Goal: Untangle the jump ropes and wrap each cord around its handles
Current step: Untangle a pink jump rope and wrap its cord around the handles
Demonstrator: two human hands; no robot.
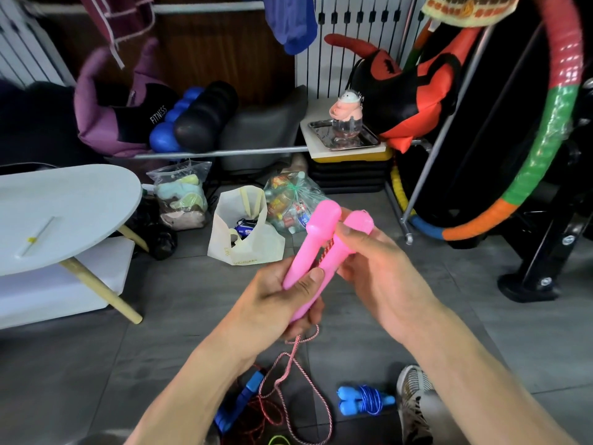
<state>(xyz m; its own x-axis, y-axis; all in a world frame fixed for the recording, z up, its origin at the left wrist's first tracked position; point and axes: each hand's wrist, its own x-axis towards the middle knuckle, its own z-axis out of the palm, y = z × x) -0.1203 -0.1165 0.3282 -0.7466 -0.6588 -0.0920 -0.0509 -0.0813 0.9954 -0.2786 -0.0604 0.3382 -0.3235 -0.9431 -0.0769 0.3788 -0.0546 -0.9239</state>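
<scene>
Two pink jump-rope handles (pixel 316 242) lie side by side in front of me, bulbous ends pointing up and away. My left hand (pixel 282 303) grips their lower ends, thumb across the front. My right hand (pixel 369 261) pinches the upper part of the right handle. The pink-and-white twisted cord (pixel 288 370) shows between the handles and hangs from under my left hand in loose loops to the floor. On the floor lie a blue jump rope (pixel 364 400) with its cord wound round its handles, and a loose blue handle (pixel 239 403) with a red cord (pixel 260 415).
A white oval table (pixel 64 213) stands at the left. Bags (pixel 247 236) sit on the grey tile floor ahead. A shoe (pixel 412 403) is at the lower right, and a striped hoop (pixel 545 149) leans at the right. A yellow-green cord end (pixel 277 440) peeks at the bottom edge.
</scene>
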